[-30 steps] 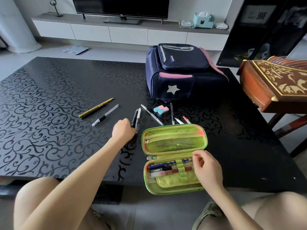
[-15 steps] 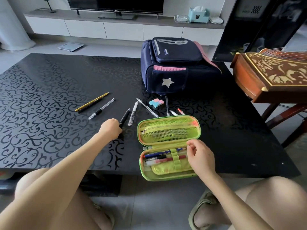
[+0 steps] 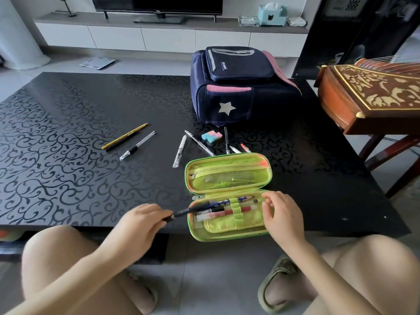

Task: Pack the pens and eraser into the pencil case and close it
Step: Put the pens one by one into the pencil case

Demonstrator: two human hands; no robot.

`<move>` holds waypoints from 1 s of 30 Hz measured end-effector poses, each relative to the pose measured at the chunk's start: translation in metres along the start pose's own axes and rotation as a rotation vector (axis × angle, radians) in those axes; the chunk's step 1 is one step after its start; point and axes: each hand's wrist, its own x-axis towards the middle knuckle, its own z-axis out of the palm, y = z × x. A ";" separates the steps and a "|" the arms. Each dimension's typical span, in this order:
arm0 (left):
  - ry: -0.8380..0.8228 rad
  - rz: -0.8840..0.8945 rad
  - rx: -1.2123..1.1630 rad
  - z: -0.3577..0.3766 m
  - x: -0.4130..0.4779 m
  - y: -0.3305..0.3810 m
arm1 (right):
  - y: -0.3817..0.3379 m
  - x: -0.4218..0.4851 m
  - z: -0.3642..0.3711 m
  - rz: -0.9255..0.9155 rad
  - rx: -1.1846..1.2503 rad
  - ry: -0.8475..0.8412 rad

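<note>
One black pen (image 3: 195,209) has come off the dark patterned table (image 3: 68,155). The left hand (image 3: 138,226) now pinches it, tip over the open green pencil case (image 3: 227,235), lower middle. The right hand (image 3: 281,214) curls its fingers (image 3: 267,202) on the case's end. Farther up, more pens and the pastel eraser (image 3: 211,136) wait.

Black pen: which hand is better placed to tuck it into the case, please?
Left: the left hand holds the black pen, tip over the pencil case; the right hand sits at its right end.
</note>
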 end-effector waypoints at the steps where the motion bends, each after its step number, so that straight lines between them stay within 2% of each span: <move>1: -0.013 0.062 0.050 0.005 -0.001 0.001 | 0.000 -0.001 0.001 -0.002 -0.003 -0.002; 6: -0.102 0.220 0.235 0.023 0.007 0.014 | 0.000 -0.004 0.005 -0.021 0.000 0.011; 13: -0.157 0.334 0.316 0.041 0.031 0.033 | 0.000 -0.005 0.008 -0.019 0.000 -0.012; 22: -0.198 0.398 0.300 0.054 0.041 0.034 | 0.003 -0.005 0.011 -0.077 0.054 -0.039; 26: -0.166 0.434 0.311 0.062 0.050 0.044 | 0.000 -0.004 0.009 -0.077 0.043 -0.050; 30: -0.171 0.411 0.236 0.070 0.049 0.045 | 0.000 -0.004 0.008 -0.076 0.044 -0.074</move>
